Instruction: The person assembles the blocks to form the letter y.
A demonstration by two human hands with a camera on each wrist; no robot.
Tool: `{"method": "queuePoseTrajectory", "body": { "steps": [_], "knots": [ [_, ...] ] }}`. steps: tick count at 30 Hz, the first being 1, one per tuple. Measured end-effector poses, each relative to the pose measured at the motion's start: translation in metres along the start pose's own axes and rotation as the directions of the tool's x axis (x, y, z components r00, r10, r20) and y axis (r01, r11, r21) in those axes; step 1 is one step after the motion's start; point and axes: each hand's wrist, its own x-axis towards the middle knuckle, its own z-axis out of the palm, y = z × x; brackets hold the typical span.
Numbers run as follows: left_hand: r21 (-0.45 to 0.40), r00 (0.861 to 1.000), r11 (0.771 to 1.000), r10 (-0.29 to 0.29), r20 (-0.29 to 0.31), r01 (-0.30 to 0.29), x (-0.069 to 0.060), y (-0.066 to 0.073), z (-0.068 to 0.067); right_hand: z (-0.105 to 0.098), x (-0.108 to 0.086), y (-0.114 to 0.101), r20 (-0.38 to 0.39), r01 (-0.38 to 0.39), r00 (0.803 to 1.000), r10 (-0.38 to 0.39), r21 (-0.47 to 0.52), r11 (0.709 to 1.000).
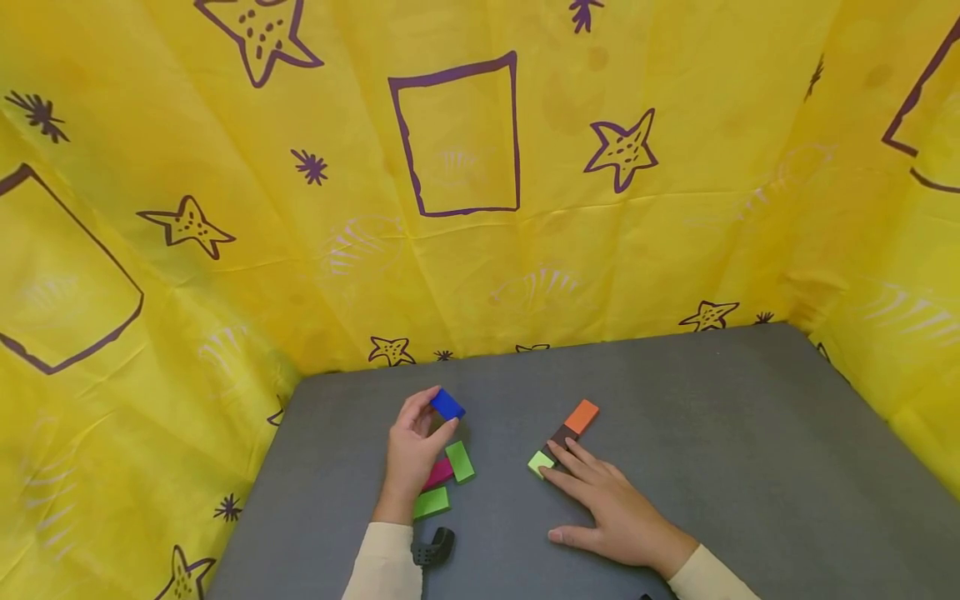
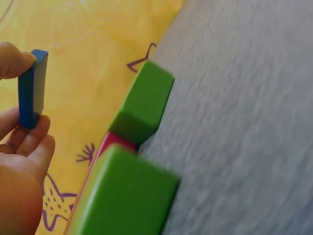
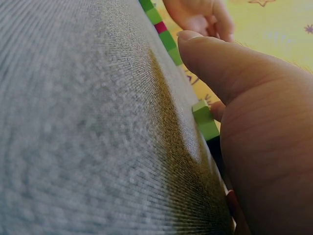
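Note:
My left hand pinches a blue block between thumb and fingers, holding it up off the table; the left wrist view shows the same blue block gripped at its two ends. Under and beside that hand lie a green block, a magenta block and a second green block. On the right, my right hand rests with spread fingers, fingertips touching a dark brown block and a light green block. An orange block continues that row at its far end.
A grey table spans the scene, with yellow patterned cloth rising behind and at both sides. Beside the left sleeve sits a black curved strap. A small dark object shows at the bottom edge.

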Motion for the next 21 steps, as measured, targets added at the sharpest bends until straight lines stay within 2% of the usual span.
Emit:
{"method": "queuePoseTrajectory", "body": {
  "steps": [10, 14, 21],
  "knots": [
    [-0.025, 0.996, 1.000, 0.012, 0.087, -0.010, -0.004, 0.006, 0.022, 0.001, -0.001, 0.000, -0.023, 0.005, 1.000, -0.005, 0.005, 1.000],
    [-0.007, 0.995, 1.000, 0.006, 0.104, -0.005, -0.007, 0.010, 0.032, 0.002, -0.001, 0.001, -0.022, 0.002, 1.000, -0.002, -0.003, 1.000],
    [0.016, 0.990, 0.999, 0.041, 0.134, -0.044, -0.013, 0.013, 0.051, 0.001, 0.001, 0.001, -0.012, 0.002, 1.000, -0.002, -0.013, 1.000]
  ]
}}
